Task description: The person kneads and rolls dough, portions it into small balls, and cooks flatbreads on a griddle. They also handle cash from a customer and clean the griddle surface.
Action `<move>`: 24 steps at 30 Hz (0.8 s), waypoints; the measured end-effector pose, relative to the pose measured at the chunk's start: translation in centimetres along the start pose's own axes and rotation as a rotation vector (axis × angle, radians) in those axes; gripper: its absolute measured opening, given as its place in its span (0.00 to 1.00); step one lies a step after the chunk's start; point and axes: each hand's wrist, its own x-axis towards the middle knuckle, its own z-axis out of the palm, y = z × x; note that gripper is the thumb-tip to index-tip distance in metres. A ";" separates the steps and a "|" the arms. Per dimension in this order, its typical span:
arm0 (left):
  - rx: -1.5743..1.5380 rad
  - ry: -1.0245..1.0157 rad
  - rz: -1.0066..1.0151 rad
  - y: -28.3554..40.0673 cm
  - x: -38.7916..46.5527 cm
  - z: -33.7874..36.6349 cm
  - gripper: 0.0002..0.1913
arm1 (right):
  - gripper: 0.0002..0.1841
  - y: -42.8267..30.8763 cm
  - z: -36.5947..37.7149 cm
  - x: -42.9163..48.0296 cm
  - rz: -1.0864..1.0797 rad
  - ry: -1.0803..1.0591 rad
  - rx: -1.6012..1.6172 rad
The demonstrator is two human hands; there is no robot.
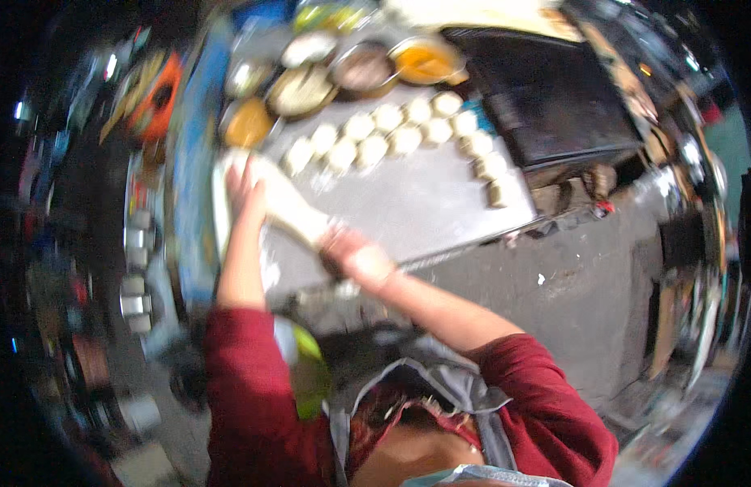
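Note:
A long pale piece, apparently dough (293,210), lies slantwise over the left part of a metal work surface (387,201). My left hand (246,185) rests on its far left end with the fingers stretched out; blur hides whether they grip it. At the near right end, close to the surface's front edge, my right hand (357,252) is closed around the piece. Round pale dough balls (372,149) sit in two rows beyond my hands, and the line bends down the right side. White flour patches (270,271) mark the metal near my left forearm.
Behind the dough balls stand bowls of orange filling (427,59), brown filling (363,66) and pale filling (302,90), with another orange-brown bowl (247,123) at left. A black flat griddle or plate (552,91) adjoins the right side. A green container (311,371) is below my left forearm.

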 end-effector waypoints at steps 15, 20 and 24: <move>-0.820 -0.003 -0.034 27.7 -21.7 3.2 0.17 | 0.20 15.4 -14.2 -25.1 0.160 -0.127 0.209; -0.951 -0.500 0.172 45.1 -31.0 8.2 0.08 | 0.20 24.7 -21.0 -42.2 0.765 -0.052 0.071; -0.967 -0.873 0.070 52.1 -31.0 12.0 0.11 | 0.15 30.7 -22.4 -49.4 1.108 0.017 0.098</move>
